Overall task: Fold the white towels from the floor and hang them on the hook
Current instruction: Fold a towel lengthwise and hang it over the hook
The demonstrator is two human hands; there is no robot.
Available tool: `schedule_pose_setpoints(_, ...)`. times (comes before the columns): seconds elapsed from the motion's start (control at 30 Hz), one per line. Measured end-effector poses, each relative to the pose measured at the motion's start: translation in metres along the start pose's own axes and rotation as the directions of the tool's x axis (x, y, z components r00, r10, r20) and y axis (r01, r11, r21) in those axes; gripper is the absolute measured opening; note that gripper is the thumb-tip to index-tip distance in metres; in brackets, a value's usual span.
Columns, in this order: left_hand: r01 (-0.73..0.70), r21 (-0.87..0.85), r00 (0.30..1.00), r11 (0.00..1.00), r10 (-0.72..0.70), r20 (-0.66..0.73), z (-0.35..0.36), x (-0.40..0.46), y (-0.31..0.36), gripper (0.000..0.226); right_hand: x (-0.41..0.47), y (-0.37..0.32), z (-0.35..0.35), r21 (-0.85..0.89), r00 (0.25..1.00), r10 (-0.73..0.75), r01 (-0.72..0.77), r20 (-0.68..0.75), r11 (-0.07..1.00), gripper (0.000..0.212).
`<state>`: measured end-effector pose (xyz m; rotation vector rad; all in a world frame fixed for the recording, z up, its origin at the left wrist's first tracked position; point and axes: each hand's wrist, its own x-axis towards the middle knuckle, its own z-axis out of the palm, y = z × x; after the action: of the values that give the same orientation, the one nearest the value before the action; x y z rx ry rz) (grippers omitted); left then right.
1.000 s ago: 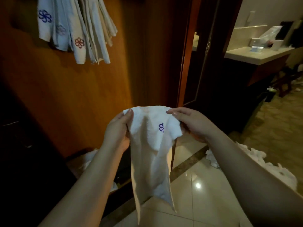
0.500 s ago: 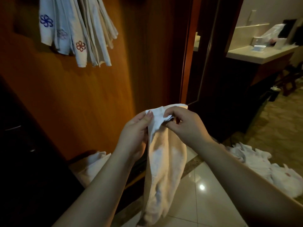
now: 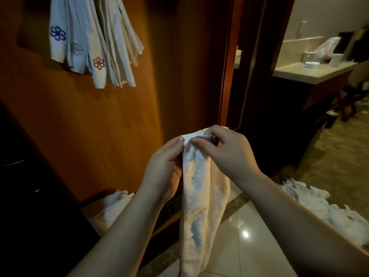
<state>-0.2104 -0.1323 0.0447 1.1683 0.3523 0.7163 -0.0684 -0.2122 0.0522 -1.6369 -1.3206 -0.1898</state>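
Note:
A white towel [image 3: 201, 196] hangs folded lengthwise in front of me, narrow and long. My left hand [image 3: 162, 168] holds its top left edge between thumb and fingers. My right hand [image 3: 225, 152] pinches the top corners together from the right. Several folded white towels [image 3: 93, 43] with blue and red flower embroidery hang on the wooden wall at the upper left; the hook itself is out of view. More loose white towels [image 3: 311, 200] lie in a heap on the floor at the right.
Another crumpled towel [image 3: 111, 206] lies at the foot of the wooden wall [image 3: 99, 126]. A dark door frame [image 3: 229, 76] stands ahead. A counter [image 3: 311, 70] with toiletries is at the far right. Glossy floor tiles [image 3: 249, 236] lie below.
My hands have come together, bringing the towel's top corners into one and folding it from a spread sheet into a narrow strip. The embroidered mark is now hidden inside.

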Motion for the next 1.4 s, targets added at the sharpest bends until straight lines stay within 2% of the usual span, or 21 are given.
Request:
schedule_pose_setpoints(0.2, -0.056, 0.01, 0.998, 0.998, 0.056, 0.032, 0.0, -0.003, 0.003, 0.047, 0.0, -0.01, 0.0, 0.102, 0.999, 0.047, -0.044, -0.024, 0.994, 0.027)
schedule_pose_setpoints(0.4, -0.149, 0.079, 0.989, 0.986, 0.148, 0.025, -0.001, -0.007, 0.002, 0.023, 0.0, -0.014, 0.002, 0.136, 0.997, 0.072, -0.075, 0.032, 0.988, 0.023)
schedule_pose_setpoints(0.47, -0.175, 0.144, 0.984, 0.974, 0.179, -0.009, -0.005, -0.005, 0.004, 0.023, 0.007, -0.012, -0.003, 0.049, 0.989, 0.077, -0.084, 0.124, 0.995, 0.026)
schedule_pose_setpoints(0.53, -0.169, 0.173, 0.982, 0.97, 0.181, -0.056, -0.012, -0.001, 0.008, 0.019, 0.017, -0.002, -0.01, -0.133, 0.953, 0.13, -0.096, 0.273, 0.986, 0.027)
schedule_pose_setpoints(0.63, -0.182, 0.204, 0.974, 0.962, 0.205, -0.099, -0.024, 0.006, 0.018, 0.014, 0.032, 0.019, -0.021, -0.322, 0.833, 0.256, -0.099, 0.49, 0.941, 0.026)
schedule_pose_setpoints(0.7, -0.2, 0.252, 0.967, 0.947, 0.233, -0.105, -0.033, 0.009, 0.024, 0.015, 0.034, 0.034, -0.026, -0.412, 0.762, 0.313, -0.067, 0.567, 0.909, 0.037)
schedule_pose_setpoints(0.77, -0.198, 0.314, 0.964, 0.929, 0.243, -0.11, -0.044, 0.009, 0.029, 0.02, 0.035, 0.045, -0.032, -0.476, 0.723, 0.365, -0.058, 0.586, 0.878, 0.05)
schedule_pose_setpoints(0.8, -0.188, 0.364, 0.963, 0.912, 0.244, -0.114, -0.049, 0.009, 0.03, 0.022, 0.037, 0.048, -0.037, -0.487, 0.725, 0.373, -0.06, 0.579, 0.872, 0.05)
schedule_pose_setpoints(0.87, -0.175, 0.445, 0.962, 0.878, 0.248, -0.113, -0.058, 0.009, 0.029, 0.021, 0.04, 0.052, -0.046, -0.459, 0.794, 0.311, -0.046, 0.523, 0.887, 0.04)
schedule_pose_setpoints(0.93, -0.177, 0.428, 0.958, 0.886, 0.254, -0.131, -0.063, 0.01, 0.03, 0.017, 0.042, 0.05, -0.052, -0.36, 0.885, 0.213, -0.055, 0.415, 0.931, 0.031)
schedule_pose_setpoints(1.0, -0.181, 0.423, 0.947, 0.888, 0.273, -0.168, -0.066, 0.013, 0.032, 0.016, 0.038, 0.045, -0.049, -0.265, 0.928, 0.172, -0.084, 0.329, 0.961, 0.029)
schedule_pose_setpoints(1.07, -0.186, 0.425, 0.944, 0.886, 0.281, -0.174, -0.068, 0.016, 0.033, 0.015, 0.03, 0.045, -0.039, -0.194, 0.949, 0.169, -0.119, 0.266, 0.974, 0.019)
schedule_pose_setpoints(1.17, -0.207, 0.387, 0.945, 0.898, 0.287, -0.16, -0.068, 0.017, 0.032, 0.012, 0.019, 0.045, -0.027, 0.044, 0.971, 0.195, -0.203, 0.14, 0.978, 0.01)
schedule_pose_setpoints(1.27, -0.213, 0.375, 0.945, 0.902, 0.287, -0.154, -0.068, 0.016, 0.029, 0.013, 0.013, 0.044, -0.017, 0.354, 0.974, 0.224, -0.225, 0.045, 0.908, 0.03)
schedule_pose_setpoints(1.3, -0.216, 0.372, 0.946, 0.903, 0.287, -0.149, -0.067, 0.016, 0.028, 0.015, 0.011, 0.044, -0.013, 0.407, 0.968, 0.249, -0.235, 0.019, 0.883, 0.031)
schedule_pose_setpoints(1.33, -0.219, 0.367, 0.947, 0.904, 0.287, -0.142, -0.066, 0.016, 0.028, 0.015, 0.01, 0.044, -0.009, 0.397, 0.963, 0.27, -0.241, -0.016, 0.886, 0.024)
schedule_pose_setpoints(1.4, -0.228, 0.352, 0.947, 0.908, 0.291, -0.135, -0.061, 0.015, 0.026, 0.016, 0.011, 0.046, -0.004, 0.244, 0.95, 0.295, -0.263, -0.105, 0.934, 0.006)
